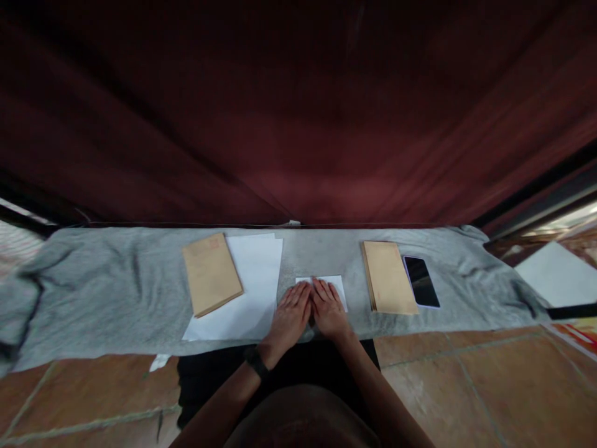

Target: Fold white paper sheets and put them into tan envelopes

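A folded sheet of white paper (336, 282) lies on the grey cloth, mostly covered by my hands. My left hand (290, 311) presses flat on its left part, fingers stretched out and holding nothing. Beside it, my right hand (328, 310) rests flat on the right part, also with fingers extended. The fingertips of both hands almost meet near the paper's far edge. Left of my hands are larger white sheets (261, 274), partly under a stack of brown envelopes (212, 274). Another stack of brown envelopes (389, 277) lies to the right.
A phone (421, 281) with a dark screen lies against the right envelopes. The grey cloth (116, 280) covers a long narrow surface, with a dark red curtain (298, 137) behind it. A white scrap (159, 362) is on the tiled floor. White board-like sheet (557, 274) stands far right.
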